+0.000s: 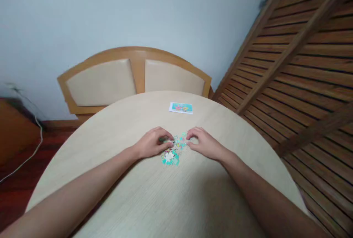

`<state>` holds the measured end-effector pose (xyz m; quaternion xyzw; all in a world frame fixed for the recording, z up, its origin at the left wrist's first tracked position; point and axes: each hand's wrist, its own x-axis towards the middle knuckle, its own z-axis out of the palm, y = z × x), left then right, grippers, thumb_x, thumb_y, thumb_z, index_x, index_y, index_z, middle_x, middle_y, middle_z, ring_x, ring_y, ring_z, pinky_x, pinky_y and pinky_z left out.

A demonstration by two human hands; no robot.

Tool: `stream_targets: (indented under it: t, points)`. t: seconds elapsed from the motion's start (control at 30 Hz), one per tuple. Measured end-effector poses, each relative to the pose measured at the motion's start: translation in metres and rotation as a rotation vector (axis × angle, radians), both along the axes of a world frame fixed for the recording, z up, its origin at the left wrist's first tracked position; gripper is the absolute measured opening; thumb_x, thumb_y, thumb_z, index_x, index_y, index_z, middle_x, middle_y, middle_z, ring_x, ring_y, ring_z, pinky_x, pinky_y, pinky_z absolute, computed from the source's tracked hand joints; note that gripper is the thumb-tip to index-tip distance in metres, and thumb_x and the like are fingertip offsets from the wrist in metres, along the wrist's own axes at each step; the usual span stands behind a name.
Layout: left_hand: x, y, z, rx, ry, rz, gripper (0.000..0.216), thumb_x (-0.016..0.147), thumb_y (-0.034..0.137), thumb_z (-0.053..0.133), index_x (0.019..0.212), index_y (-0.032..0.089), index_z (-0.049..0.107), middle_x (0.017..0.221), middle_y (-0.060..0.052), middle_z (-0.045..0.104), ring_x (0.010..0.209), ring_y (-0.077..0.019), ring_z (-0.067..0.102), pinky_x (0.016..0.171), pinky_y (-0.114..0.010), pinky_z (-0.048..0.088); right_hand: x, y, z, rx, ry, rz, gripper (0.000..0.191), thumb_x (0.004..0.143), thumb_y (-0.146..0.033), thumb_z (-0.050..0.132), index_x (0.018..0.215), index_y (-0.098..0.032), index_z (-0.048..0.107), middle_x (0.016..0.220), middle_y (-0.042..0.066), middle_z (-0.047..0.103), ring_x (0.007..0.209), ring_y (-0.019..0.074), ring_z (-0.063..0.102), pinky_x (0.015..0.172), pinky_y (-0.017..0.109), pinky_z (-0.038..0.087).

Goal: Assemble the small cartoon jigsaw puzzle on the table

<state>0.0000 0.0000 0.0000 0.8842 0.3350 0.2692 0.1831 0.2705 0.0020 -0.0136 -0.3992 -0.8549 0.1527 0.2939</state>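
Note:
A small heap of jigsaw puzzle pieces (170,158), mostly turquoise with some white and mixed colours, lies on the round pale table (154,197). My left hand (154,142) rests at the heap's left side, fingers curved and thumb apart from the index finger. Green bits show in that gap; whether they are on the table or against the fingers is unclear. On the opposite side, my right hand (205,144) curves inward, its fingertips and thumb apart at the edge of the pieces. A picture card (181,108) with a turquoise, pink and yellow print lies beyond both hands.
Behind the table stands a wooden headboard (140,69) with cream padded panels, against a pale wall (132,10). A slatted wooden frame (292,54) leans at the right. To the left, a white cable (41,135) trails over the reddish floor (59,135).

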Motion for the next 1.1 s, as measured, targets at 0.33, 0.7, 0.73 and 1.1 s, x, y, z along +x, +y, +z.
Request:
stream_targets:
  t: [0.33,0.7,0.73,1.1]
  points:
    - [0.006,-0.010,0.001,0.071,0.108,-0.117,0.025,0.090,0.038,0.066,0.108,0.021,0.069,0.103,-0.005,0.072,0.101,-0.0230,0.063,0.093,-0.038,0.046,-0.001,-0.001,0.002,-0.016,-0.039,-0.046,0.007,0.086,-0.024,0.071,0.092,-0.020,0.070,0.106,0.008,0.069,0.107,0.0249,0.061,0.098,0.043,0.046]
    - [0.012,-0.010,-0.003,0.037,0.031,-0.052,0.015,0.095,0.028,0.060,0.097,0.021,0.072,0.092,-0.004,0.074,0.092,-0.0197,0.064,0.089,-0.034,0.048,0.004,-0.003,0.002,-0.031,-0.048,-0.060,0.018,0.089,-0.028,0.069,0.105,-0.021,0.071,0.113,0.011,0.067,0.116,0.0258,0.058,0.103,0.045,0.044]
    - [0.012,-0.010,-0.004,0.032,0.023,-0.046,0.014,0.094,0.027,0.060,0.097,0.021,0.072,0.091,-0.004,0.074,0.091,-0.0194,0.064,0.088,-0.034,0.048,0.004,-0.003,0.002,-0.033,-0.046,-0.059,0.018,0.088,-0.028,0.070,0.105,-0.021,0.071,0.114,0.011,0.066,0.116,0.0259,0.058,0.104,0.045,0.044]
    - [0.010,-0.003,-0.009,-0.070,-0.152,0.165,0.018,0.096,0.029,0.057,0.094,0.019,0.072,0.091,-0.005,0.073,0.087,-0.0190,0.065,0.081,-0.031,0.049,-0.001,-0.001,0.005,-0.068,0.057,-0.096,0.005,0.087,-0.025,0.071,0.090,-0.021,0.072,0.101,0.006,0.073,0.105,0.0234,0.064,0.095,0.039,0.045]
